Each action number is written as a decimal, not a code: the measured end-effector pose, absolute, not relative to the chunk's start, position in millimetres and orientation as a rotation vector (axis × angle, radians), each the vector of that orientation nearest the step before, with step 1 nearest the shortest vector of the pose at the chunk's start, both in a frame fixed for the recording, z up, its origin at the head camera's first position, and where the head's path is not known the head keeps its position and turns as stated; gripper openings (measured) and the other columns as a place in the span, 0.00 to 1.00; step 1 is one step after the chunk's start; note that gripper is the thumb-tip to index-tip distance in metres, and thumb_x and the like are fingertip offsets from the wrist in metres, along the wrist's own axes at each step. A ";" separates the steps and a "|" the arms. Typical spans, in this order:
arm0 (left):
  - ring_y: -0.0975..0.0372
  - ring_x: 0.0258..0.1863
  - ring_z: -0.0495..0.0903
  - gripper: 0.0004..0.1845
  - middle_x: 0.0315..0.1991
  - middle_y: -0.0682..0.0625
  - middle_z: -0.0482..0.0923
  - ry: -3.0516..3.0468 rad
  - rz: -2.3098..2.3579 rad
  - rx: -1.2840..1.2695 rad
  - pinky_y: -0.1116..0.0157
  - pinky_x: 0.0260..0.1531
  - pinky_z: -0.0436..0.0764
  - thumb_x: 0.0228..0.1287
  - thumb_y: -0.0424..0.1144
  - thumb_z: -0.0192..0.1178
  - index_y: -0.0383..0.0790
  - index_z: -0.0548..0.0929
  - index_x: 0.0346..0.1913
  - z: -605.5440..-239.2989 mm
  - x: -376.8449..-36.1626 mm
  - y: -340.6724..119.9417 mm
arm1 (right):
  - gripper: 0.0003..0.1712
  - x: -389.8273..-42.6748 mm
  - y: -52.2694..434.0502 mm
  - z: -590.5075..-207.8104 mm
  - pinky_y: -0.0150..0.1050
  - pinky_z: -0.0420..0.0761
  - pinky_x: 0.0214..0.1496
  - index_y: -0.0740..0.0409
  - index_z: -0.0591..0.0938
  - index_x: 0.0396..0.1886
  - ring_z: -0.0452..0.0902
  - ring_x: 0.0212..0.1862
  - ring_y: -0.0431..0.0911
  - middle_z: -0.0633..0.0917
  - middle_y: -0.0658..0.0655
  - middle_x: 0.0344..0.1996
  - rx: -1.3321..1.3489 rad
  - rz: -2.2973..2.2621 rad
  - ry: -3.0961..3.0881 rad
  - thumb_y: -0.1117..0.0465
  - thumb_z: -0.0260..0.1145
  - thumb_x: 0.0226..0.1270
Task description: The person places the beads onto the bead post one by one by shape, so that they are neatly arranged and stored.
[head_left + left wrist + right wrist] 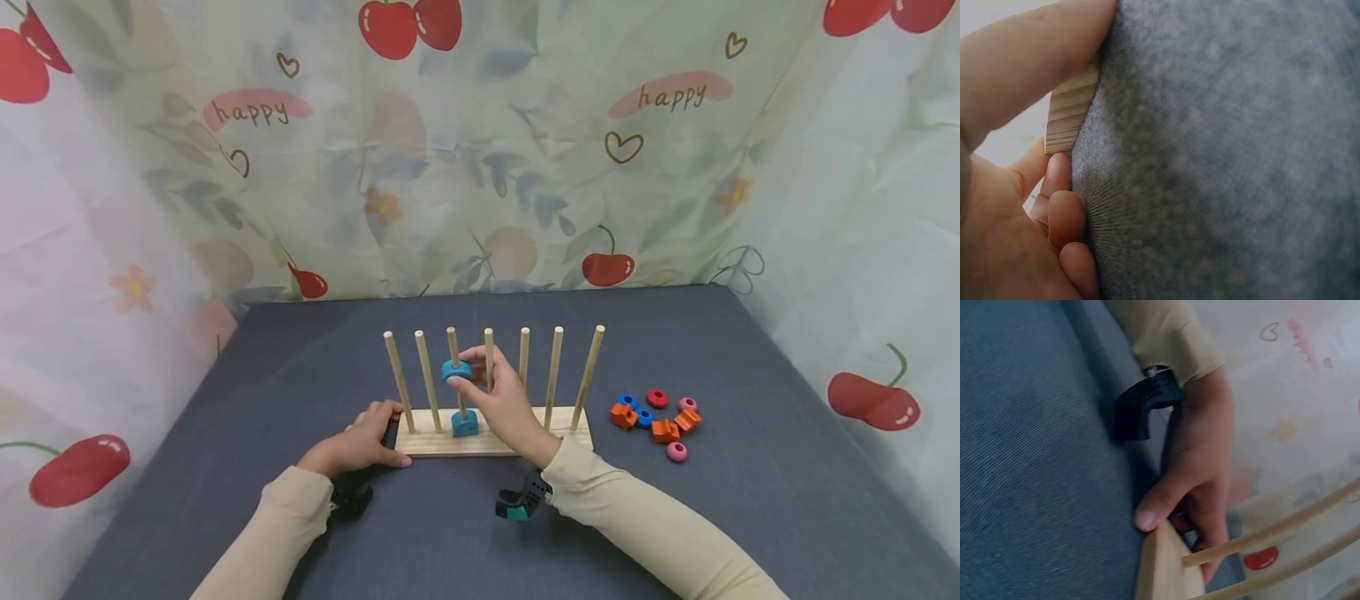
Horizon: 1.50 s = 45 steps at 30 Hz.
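Spreads out as a dark grey, cloth-covered tabletop [435, 546]. Bears a pale wooden peg rack [450, 447], flat on its base. Carries, off the right end of the peg rack, a loose cluster: nearest the peg rack, an orange block [621, 417] close against two blue rings [644, 417]; farther from the peg rack, a red ring [657, 393], two further orange blocks [665, 432] and two pink beads [677, 457].
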<state>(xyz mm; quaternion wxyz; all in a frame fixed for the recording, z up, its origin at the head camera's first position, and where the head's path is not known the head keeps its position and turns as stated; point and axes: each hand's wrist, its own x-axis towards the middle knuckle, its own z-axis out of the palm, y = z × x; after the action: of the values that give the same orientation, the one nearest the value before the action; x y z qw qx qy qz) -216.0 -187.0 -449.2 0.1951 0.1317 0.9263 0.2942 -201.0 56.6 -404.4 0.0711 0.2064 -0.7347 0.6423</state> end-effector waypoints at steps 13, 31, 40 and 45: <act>0.50 0.56 0.64 0.42 0.58 0.41 0.63 2.594 0.809 0.367 0.45 0.56 0.62 0.50 0.50 0.74 0.39 0.65 0.64 -449.5 -216.5 -186.6 | 0.17 -199.5 58.4 -443.0 0.48 0.73 0.58 0.60 0.73 0.50 0.77 0.52 0.53 0.79 0.59 0.47 0.567 1.910 -2.337 0.62 0.66 0.66; 0.50 0.57 0.63 0.42 0.59 0.41 0.63 2.587 0.821 0.355 0.44 0.57 0.61 0.50 0.49 0.74 0.39 0.65 0.64 -449.3 -217.6 -186.9 | 0.19 -199.1 59.6 -468.6 0.50 0.74 0.56 0.64 0.72 0.49 0.77 0.51 0.56 0.80 0.64 0.46 0.489 1.911 -2.462 0.74 0.67 0.59; 0.50 0.56 0.63 0.42 0.60 0.41 0.63 2.585 0.821 0.366 0.45 0.56 0.62 0.50 0.50 0.74 0.40 0.64 0.64 -449.7 -218.1 -188.0 | 0.21 -198.8 58.5 -468.2 0.50 0.74 0.56 0.65 0.72 0.49 0.77 0.50 0.56 0.80 0.63 0.45 0.482 1.895 -2.465 0.75 0.68 0.58; 0.50 0.57 0.63 0.43 0.60 0.41 0.62 2.584 0.818 0.366 0.45 0.56 0.61 0.50 0.50 0.74 0.40 0.64 0.65 -449.6 -217.9 -187.9 | 0.20 -198.9 58.2 -468.3 0.50 0.75 0.55 0.65 0.72 0.49 0.76 0.50 0.55 0.79 0.63 0.45 0.480 1.907 -2.464 0.76 0.67 0.58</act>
<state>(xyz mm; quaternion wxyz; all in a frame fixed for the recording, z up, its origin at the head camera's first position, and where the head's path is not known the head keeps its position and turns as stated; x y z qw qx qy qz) -217.9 -187.9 -449.6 0.2020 0.1311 0.9253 0.2931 -198.9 58.2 -468.3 -0.0054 0.1522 -0.7816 0.6049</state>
